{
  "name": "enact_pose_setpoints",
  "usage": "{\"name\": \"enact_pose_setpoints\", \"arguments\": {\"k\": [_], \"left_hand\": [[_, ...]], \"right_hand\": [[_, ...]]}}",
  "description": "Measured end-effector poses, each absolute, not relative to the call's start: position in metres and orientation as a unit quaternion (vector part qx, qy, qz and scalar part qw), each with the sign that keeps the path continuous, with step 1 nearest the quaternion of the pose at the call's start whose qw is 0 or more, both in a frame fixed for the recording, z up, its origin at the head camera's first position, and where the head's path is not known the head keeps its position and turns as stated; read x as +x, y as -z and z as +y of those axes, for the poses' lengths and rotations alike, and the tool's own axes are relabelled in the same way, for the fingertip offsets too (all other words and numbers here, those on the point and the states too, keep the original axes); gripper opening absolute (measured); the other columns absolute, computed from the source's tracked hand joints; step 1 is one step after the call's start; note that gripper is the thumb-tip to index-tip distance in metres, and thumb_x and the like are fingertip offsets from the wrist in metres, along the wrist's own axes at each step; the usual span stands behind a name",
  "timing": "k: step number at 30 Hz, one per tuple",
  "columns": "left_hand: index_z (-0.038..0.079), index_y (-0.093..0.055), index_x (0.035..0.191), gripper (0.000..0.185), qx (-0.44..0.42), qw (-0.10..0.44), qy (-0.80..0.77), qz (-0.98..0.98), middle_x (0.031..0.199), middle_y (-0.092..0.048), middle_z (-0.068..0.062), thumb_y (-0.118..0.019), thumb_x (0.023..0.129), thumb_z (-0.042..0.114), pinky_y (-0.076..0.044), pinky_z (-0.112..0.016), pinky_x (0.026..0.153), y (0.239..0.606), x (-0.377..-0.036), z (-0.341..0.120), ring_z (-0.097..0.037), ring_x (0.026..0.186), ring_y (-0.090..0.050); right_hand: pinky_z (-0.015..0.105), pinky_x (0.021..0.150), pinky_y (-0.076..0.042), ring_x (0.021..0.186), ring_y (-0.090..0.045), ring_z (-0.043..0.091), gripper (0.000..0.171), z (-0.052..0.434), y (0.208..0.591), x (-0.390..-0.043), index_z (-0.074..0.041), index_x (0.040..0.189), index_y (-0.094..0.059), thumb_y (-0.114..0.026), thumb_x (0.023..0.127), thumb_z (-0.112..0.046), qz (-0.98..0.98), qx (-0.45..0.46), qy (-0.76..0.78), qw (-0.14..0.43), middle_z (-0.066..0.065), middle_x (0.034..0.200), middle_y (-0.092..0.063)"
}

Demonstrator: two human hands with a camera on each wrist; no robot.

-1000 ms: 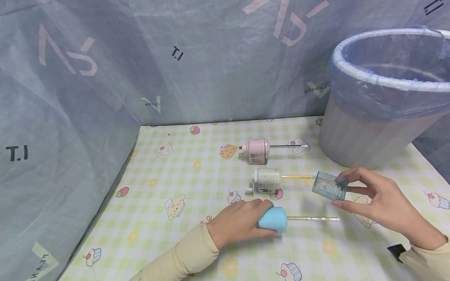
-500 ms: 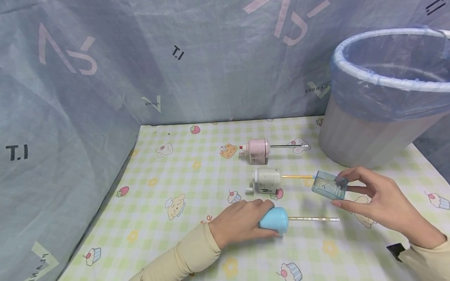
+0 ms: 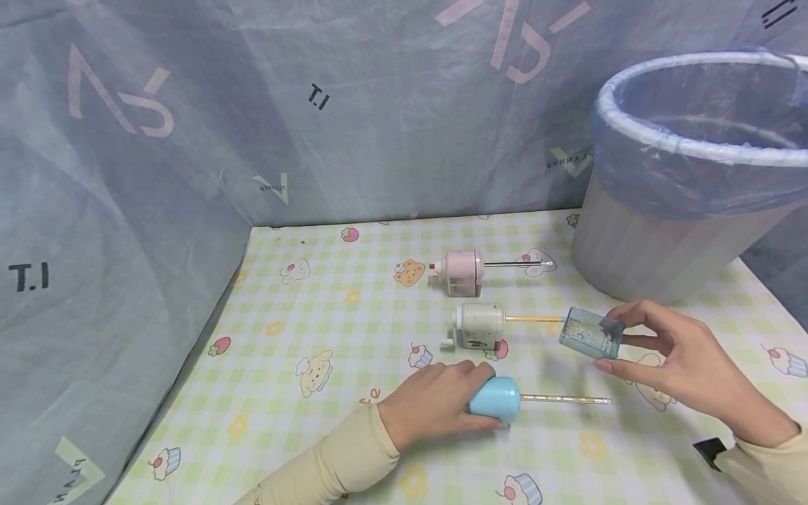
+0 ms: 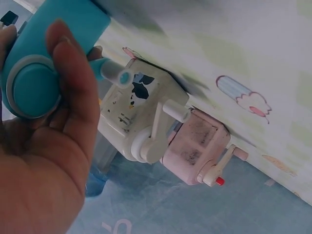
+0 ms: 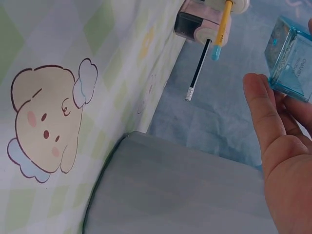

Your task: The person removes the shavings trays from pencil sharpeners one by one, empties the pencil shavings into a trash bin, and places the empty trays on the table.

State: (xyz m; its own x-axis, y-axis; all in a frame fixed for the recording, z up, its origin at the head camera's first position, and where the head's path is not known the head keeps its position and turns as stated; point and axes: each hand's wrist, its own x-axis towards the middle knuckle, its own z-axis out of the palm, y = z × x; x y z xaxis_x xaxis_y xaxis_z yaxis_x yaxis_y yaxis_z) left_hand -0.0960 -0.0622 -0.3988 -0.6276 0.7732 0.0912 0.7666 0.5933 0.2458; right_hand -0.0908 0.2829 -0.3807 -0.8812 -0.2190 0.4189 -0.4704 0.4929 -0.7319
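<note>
My left hand [image 3: 435, 401] grips a blue crank pencil sharpener [image 3: 495, 398], fingers over its top. From its right end sticks a patterned pencil [image 3: 568, 399]. My right hand [image 3: 678, 358] holds a translucent blue shavings drawer [image 3: 590, 333] above the table, with grey shavings inside. In the right wrist view the drawer [image 5: 292, 66] shows at the upper right, by the fingers. Behind the blue sharpener stand a white sharpener [image 3: 481, 325] with a yellow pencil [image 3: 535, 319], and a pink sharpener [image 3: 463, 272] with a black pencil [image 3: 514, 264]. Their cranks show in the left wrist view.
A grey bin [image 3: 650, 238] lined with a blue bag [image 3: 688, 175] stands at the back right. A checked cloth [image 3: 284, 435] with cartoon prints covers the table. Grey-blue fabric [image 3: 391, 140] hangs behind and on the left. A small black piece [image 3: 711, 451] lies near my right sleeve.
The blue sharpener and its pencil have shifted very slightly toward me and to the right with my left hand. My right hand and the drawer stay almost still.
</note>
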Motion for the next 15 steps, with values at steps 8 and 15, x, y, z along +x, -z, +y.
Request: {"name": "enact_pose_setpoints", "arguments": {"k": [8, 15], "left_hand": [[0.018, -0.064, 0.116, 0.049, 0.433, -0.025, -0.087, 0.897, 0.088, -0.064, 0.007, -0.08, 0.092, 0.058, -0.041, -0.016, 0.054, 0.4, -0.0911, -0.0589, 0.0, 0.058, -0.047], [0.019, -0.064, 0.115, 0.05, 0.432, -0.043, -0.063, 0.899, 0.088, -0.062, 0.008, -0.079, 0.092, 0.061, -0.037, -0.016, 0.05, 0.4007, -0.089, -0.0577, 0.0, 0.056, -0.044]], "right_hand": [[0.013, 0.087, -0.054, 0.104, -0.067, 0.001, 0.055, 0.2829, 0.3814, -0.0908, -0.007, 0.104, -0.068, -0.096, 0.062, 0.017, -0.851, 0.208, -0.462, 0.14, 0.002, 0.117, -0.068], [0.013, 0.087, -0.054, 0.105, -0.065, -0.003, 0.053, 0.2828, 0.3817, -0.0895, -0.001, 0.104, -0.068, -0.095, 0.062, 0.018, -0.848, 0.205, -0.469, 0.138, 0.003, 0.117, -0.068]]}}
